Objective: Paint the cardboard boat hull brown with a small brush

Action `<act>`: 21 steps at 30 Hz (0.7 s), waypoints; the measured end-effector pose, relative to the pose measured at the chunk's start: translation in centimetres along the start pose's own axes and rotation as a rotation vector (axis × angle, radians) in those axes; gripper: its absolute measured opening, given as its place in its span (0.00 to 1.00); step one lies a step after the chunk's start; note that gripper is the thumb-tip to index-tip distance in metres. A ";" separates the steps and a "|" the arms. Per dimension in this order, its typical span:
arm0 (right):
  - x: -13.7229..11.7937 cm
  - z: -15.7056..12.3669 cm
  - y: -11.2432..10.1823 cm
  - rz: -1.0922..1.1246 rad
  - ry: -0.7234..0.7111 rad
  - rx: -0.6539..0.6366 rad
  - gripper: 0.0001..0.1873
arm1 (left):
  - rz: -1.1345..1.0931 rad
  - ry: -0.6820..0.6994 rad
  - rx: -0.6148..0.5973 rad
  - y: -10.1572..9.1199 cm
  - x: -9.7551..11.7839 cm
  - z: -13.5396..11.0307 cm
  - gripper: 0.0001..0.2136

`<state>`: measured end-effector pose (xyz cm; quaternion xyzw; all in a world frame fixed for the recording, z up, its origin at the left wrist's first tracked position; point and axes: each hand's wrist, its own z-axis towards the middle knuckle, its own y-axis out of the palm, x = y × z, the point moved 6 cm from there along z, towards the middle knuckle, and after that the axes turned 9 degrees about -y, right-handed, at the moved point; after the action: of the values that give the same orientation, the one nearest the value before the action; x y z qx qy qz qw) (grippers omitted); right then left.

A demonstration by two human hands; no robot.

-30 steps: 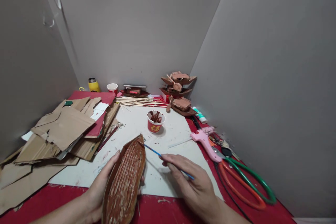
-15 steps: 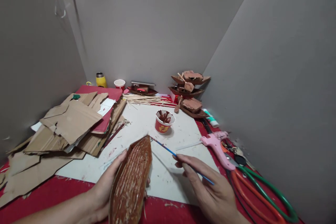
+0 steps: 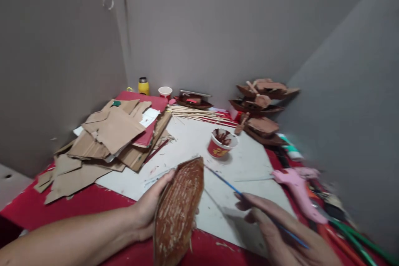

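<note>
My left hand [image 3: 149, 208] is wrapped round a brown-painted model boat hull [image 3: 178, 212], held on edge with its ribbed bottom facing me. My right hand [image 3: 280, 232] pinches a thin blue paintbrush [image 3: 230, 185] whose tip reaches toward the hull's upper end. A red paper cup [image 3: 222, 143] holding brown paint stands just beyond, on the white sheet [image 3: 193, 149].
A pile of cardboard scraps [image 3: 106, 141] lies at the left. Wooden sticks [image 3: 199, 114], stacked brown model boats [image 3: 262, 110], a yellow bottle [image 3: 144, 86] and a small cup [image 3: 165, 91] stand by the back wall. A pink glue gun [image 3: 296, 187] lies at the right.
The view has swung to the left, so everything has shifted right in the picture. Both hands keep their hold; the brush tip stays near the hull's upper end.
</note>
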<state>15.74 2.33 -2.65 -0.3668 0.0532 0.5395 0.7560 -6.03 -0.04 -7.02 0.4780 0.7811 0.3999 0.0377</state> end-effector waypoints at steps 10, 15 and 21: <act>-1.6 1.4 0.9 0.069 -0.123 -0.052 0.20 | 0.050 -0.106 0.050 -0.7 -0.6 0.4 0.32; -1.6 1.0 0.6 0.080 -0.111 -0.054 0.24 | 0.041 -0.135 0.020 -0.9 -0.9 0.4 0.34; -2.9 1.3 1.5 0.101 -0.228 -0.153 0.25 | 0.007 -0.244 -0.084 -1.1 -1.5 0.6 0.38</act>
<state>12.89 1.05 -1.07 -0.3566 -0.0557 0.6175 0.6989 -5.73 -1.12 -8.63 0.5238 0.7517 0.3713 0.1510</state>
